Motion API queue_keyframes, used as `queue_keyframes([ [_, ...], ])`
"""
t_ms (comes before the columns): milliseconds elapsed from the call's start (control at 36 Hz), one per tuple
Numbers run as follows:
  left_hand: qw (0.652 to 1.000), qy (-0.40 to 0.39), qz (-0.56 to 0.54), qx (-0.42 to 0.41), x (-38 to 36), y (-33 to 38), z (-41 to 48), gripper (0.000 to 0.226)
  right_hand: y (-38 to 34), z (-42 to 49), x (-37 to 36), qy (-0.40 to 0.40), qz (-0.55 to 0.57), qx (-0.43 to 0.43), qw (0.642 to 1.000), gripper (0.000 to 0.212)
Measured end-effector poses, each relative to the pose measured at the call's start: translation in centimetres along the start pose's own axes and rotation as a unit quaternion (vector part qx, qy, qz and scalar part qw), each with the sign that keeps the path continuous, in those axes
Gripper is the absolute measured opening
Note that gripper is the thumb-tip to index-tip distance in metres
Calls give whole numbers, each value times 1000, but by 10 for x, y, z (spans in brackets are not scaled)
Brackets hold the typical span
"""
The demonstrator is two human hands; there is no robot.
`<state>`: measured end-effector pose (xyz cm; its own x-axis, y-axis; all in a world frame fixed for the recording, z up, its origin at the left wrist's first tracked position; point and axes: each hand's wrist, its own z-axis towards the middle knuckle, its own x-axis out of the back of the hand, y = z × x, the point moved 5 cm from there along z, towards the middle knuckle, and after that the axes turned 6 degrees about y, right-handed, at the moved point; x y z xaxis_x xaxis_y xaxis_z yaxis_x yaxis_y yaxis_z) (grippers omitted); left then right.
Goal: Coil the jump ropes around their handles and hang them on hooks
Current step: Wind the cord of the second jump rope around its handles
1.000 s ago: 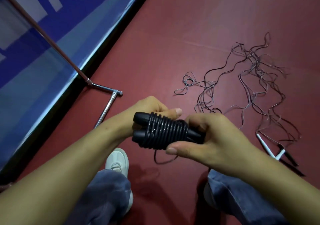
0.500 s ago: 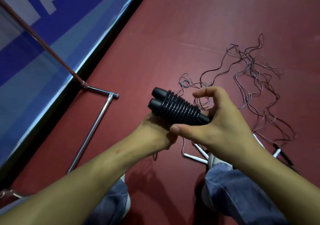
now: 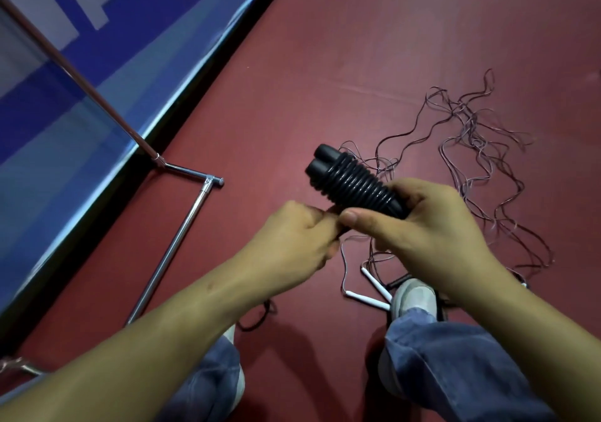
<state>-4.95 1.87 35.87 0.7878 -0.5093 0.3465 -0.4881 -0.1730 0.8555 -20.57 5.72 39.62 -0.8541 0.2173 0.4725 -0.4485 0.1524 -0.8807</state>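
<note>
Floor (image 3: pixel 325 64): dark red, under everything I see.
Blue panel (image 3: pixel 81 96): runs along the floor's left edge, with pale blocks on it.
My left arm (image 3: pixel 162 340): bare, reaching up from the lower left corner towards the middle.
My right arm (image 3: pixel 536 330): bare, coming in from the lower right, wrist bent inward.
My jeans (image 3: pixel 455 356): blue, both legs below my arms.
Metal rack (image 3: pixel 172 249): chrome bars on the floor to my left, joined at a corner near the panel.
Loose ropes (image 3: pixel 481 148): thin cords in a tangle on the floor, beyond and to the right of my hands.
My right hand (image 3: pixel 429 230): curled round the near end of the bundle, thumb stretched along its underside, fingers over the top.
My left hand (image 3: pixel 292 236): fingers curled in, knuckles up, fingertips against the bundle's near end beside my right thumb; I cannot tell whether they pinch any cord.
Coiled jump rope (image 3: pixel 351 184): two black handles side by side, wound tightly with black rope, held above the floor and tilted up to the left.
My shoe (image 3: pixel 414 295): pale, under my right hand.
White handles (image 3: pixel 374 283): two, on the floor just left of that shoe.
</note>
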Motion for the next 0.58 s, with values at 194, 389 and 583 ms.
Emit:
queue_keyframes([
  [194,995,-47,-75,-43,11,14,-12,35,10,6,-1,-1,-54,-6,998,48],
  [389,997,37,8,-67,13,19,-12,88,11,3,-16,-48,-137,21,989,40],
  [583,995,87,1,-57,15,12,-10,61,16,-7,-28,-56,-117,19,991,36],
])
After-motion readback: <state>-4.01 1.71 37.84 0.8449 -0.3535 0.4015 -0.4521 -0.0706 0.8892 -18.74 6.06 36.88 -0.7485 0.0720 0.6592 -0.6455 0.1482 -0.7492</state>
